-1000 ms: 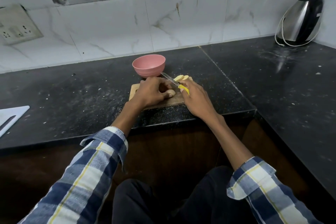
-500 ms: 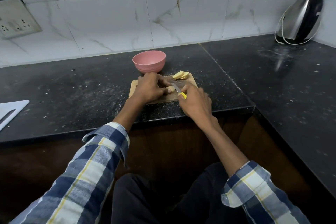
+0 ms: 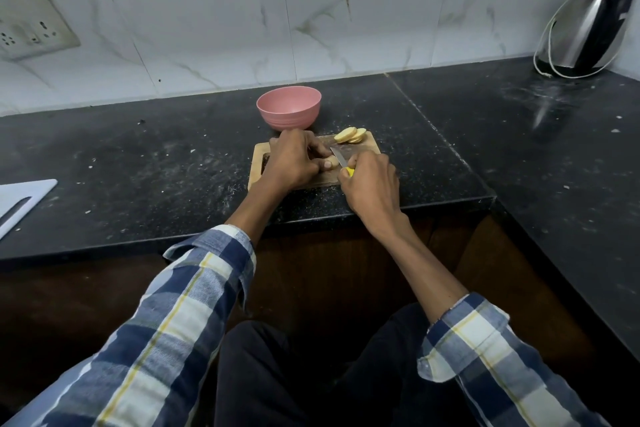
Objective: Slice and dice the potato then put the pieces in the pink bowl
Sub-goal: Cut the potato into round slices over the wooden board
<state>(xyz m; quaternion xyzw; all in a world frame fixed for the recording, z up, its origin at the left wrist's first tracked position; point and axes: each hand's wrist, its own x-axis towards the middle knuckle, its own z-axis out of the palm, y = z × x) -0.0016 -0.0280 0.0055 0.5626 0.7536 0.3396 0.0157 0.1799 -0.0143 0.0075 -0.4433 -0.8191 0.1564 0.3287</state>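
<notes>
While the left hand (image 3: 294,163) curls its fingers over the pale, smooth potato (image 3: 331,161) on the small wooden cutting board (image 3: 370,149), most of the potato is hidden and only a rounded end peeks out. The right hand (image 3: 372,185) is closed tight around the yellow handle of a little knife (image 3: 340,160), and its thin shiny blade touches that end. A few flat, round, light yellow slices (image 3: 350,135) lie stacked at the board's far corner, near the smooth pink bowl (image 3: 289,107) on the speckled black counter (image 3: 138,163).
</notes>
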